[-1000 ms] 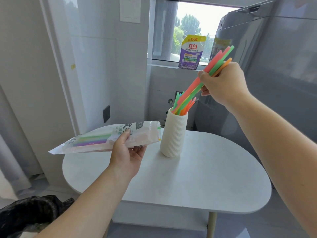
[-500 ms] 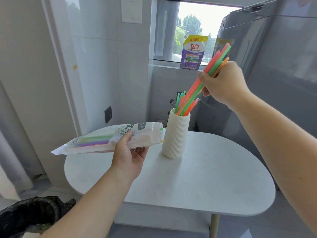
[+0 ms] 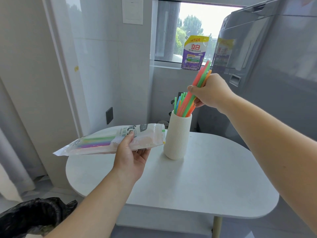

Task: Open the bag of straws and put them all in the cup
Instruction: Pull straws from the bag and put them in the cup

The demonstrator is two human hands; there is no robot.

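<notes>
One cup (image 3: 177,138) near rear table edge (image 3: 216,136)

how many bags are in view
3: the straw bag held in the left hand, a purple detergent pouch on the window sill, and a black bin bag at bottom left. Others may be hidden off frame.

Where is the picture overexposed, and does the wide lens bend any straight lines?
Head view: the sky in the window is blown out white; the door frame at left leans and bows from lens distortion; the grey appliance shows reflections; cup and straws are sharp.
</notes>
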